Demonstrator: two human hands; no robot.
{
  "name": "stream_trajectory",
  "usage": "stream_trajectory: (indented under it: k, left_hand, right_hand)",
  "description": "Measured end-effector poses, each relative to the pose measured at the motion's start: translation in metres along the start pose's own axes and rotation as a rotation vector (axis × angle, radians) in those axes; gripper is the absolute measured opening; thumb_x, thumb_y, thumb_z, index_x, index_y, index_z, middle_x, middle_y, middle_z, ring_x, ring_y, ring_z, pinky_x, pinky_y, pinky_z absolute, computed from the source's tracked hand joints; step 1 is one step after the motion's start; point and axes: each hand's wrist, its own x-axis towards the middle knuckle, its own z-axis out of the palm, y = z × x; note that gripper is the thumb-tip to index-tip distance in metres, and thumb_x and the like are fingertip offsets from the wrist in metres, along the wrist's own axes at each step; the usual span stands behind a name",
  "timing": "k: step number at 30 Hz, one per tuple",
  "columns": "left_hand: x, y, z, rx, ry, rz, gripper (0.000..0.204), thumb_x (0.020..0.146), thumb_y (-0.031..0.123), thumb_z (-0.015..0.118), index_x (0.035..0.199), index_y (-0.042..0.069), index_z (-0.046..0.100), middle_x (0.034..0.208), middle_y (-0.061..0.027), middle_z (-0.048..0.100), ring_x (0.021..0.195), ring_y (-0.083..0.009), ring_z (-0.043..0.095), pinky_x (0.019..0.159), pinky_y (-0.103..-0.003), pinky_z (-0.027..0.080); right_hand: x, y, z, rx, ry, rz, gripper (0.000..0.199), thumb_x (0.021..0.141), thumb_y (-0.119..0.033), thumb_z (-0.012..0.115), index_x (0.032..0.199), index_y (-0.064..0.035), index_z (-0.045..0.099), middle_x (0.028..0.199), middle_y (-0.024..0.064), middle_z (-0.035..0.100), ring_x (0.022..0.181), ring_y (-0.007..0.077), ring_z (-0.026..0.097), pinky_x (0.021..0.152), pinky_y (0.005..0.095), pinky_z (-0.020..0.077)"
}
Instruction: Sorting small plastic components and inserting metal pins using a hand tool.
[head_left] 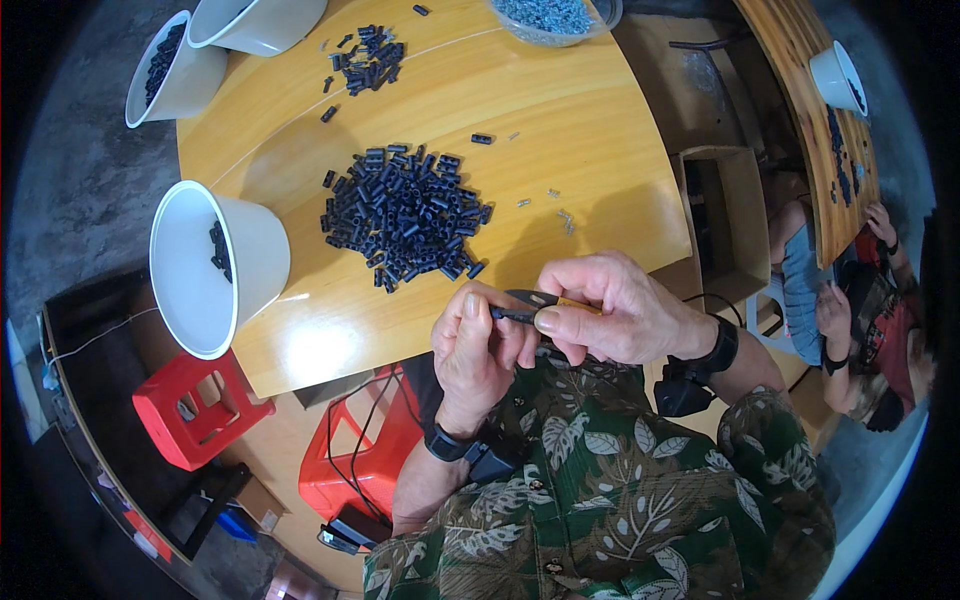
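Note:
Near the front edge of the table, my left hand point(468, 348) is closed, pinching a small black plastic piece point(510, 315) between thumb and fingers. My right hand point(622, 308) grips a small knife-like tool point(536, 298) with a dark pointed blade and a yellowish handle. Its blade lies right against the black piece; the fingers partly hide both. Just beyond my hands, a heap of short black tubular pieces point(405, 212) covers the middle of the table. Several tiny shiny bits point(567, 222) are scattered to its right.
The curved wooden table point(590, 130) carries a white tub point(260, 255), two more white tubs point(190, 80) far left, a smaller black heap point(370, 62), and a clear bowl of bluish bits point(545, 18). Red stools point(190, 412) stand below. Another person point(875, 310) sits at a second table, right.

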Motion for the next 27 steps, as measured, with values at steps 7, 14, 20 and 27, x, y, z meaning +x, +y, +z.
stream_trajectory:
  k: [7,14,20,27]
  left_hand:
    - [0.0,0.005,0.009,-0.099,-0.011,-0.102,0.038,0.104,0.04,0.042,0.085,0.008,0.051,0.049,0.002,0.034,0.038,-0.0107,0.032,0.038,-0.028,0.03]
    - [-0.003,0.001,0.01,-0.138,-0.023,-0.146,0.038,0.105,0.041,0.039,0.082,0.012,0.05,0.047,0.0025,0.033,0.038,-0.0133,0.034,0.04,-0.029,0.032]
    - [-0.001,0.001,0.01,-0.288,-0.014,-0.17,0.038,0.105,0.04,0.039,0.081,0.012,0.049,0.048,0.0024,0.034,0.038,-0.0123,0.033,0.04,-0.029,0.031]
    - [-0.003,0.001,0.012,-0.101,0.047,-0.084,0.038,0.105,0.037,0.041,0.08,0.009,0.049,0.053,0.0027,0.038,0.04,-0.0085,0.03,0.038,-0.026,0.029]
  right_hand:
    - [0.003,-0.004,-0.004,0.049,-0.063,0.05,0.019,0.095,-0.015,0.056,0.081,-0.0023,0.056,0.068,0.0048,0.066,0.056,0.0068,0.058,0.048,0.0226,0.0433]
    - [0.004,-0.001,-0.004,0.065,-0.069,0.03,0.02,0.097,-0.018,0.057,0.082,-0.0032,0.056,0.064,0.0025,0.062,0.054,0.0058,0.056,0.047,0.0211,0.0399]
    - [-0.003,-0.003,-0.004,0.096,-0.051,0.095,0.023,0.099,-0.022,0.056,0.085,-0.0041,0.056,0.064,0.003,0.064,0.048,0.0031,0.05,0.042,0.0186,0.0361]
    - [-0.003,-0.008,0.001,0.121,-0.052,0.152,0.023,0.099,-0.023,0.056,0.085,-0.0044,0.056,0.063,0.003,0.063,0.047,0.0032,0.05,0.042,0.0185,0.0366]
